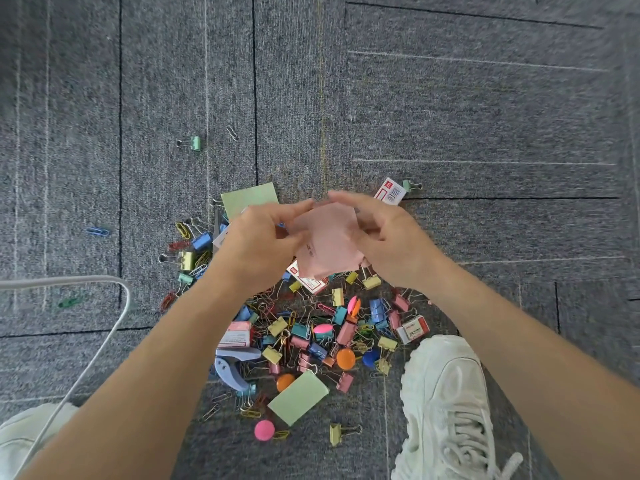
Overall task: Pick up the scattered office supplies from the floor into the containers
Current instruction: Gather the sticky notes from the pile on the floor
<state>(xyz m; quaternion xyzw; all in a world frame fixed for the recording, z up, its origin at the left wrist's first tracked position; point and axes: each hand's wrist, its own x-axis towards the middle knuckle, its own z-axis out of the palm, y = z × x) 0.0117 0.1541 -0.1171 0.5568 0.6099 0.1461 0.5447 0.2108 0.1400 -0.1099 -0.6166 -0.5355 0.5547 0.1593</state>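
Head view: your white shoe (pixel 446 403) stands beside a green note pad (pixel 298 397) and the heap of clips (pixel 346 332) on the carpet (pixel 485 116). Above the heap, your left hand (pixel 258 242) and right hand (pixel 388 237) pinch a pink note pad (pixel 329 237) by its edges, fingers curled. Beyond lies a second green pad (pixel 249 199).

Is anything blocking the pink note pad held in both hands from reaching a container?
Cannot tell: no container shows in this view. The left hand and right hand both hold the pink note pad directly, above the scattered binder clips; nothing lies between hands and pad.
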